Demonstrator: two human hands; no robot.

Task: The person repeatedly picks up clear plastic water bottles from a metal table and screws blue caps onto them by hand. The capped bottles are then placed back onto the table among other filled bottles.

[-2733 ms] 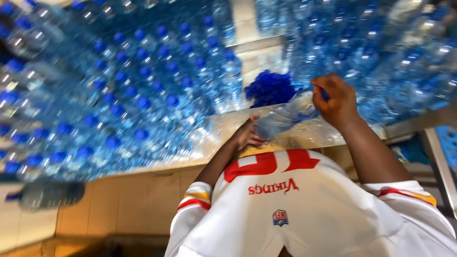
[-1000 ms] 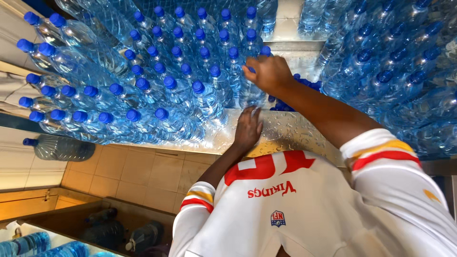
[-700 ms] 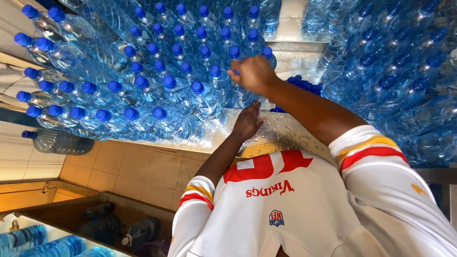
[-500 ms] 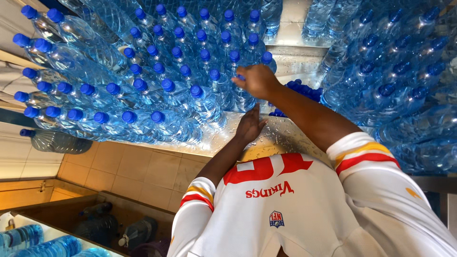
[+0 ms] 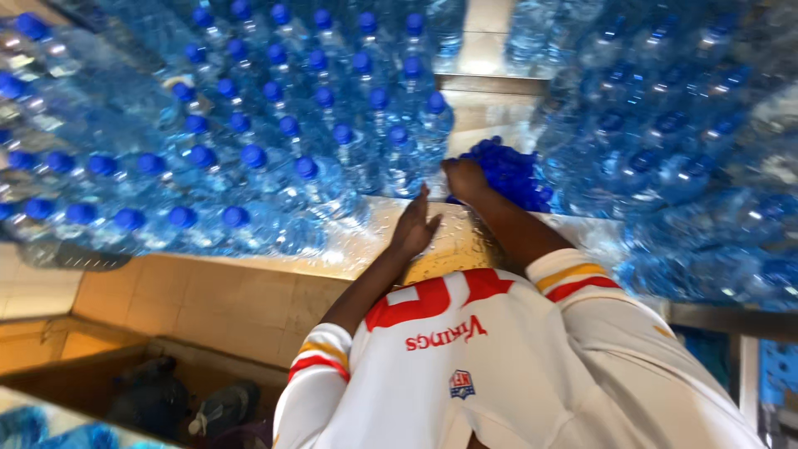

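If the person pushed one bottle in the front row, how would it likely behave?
Likely heavy for its size: the bottles look full and capped. It would probably slide easily, since the table looks wet and shiny. Tall and narrow, it could tip into its close-packed neighbours. The right hand is at the loose caps.

water-bottling storeroom: massed blue-capped water bottles (image 5: 249, 158), loose caps (image 5: 511, 170)

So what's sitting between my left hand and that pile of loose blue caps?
In the head view, only your right hand, at the edge of the cap pile, and a short strip of wet tabletop beside the left hand.
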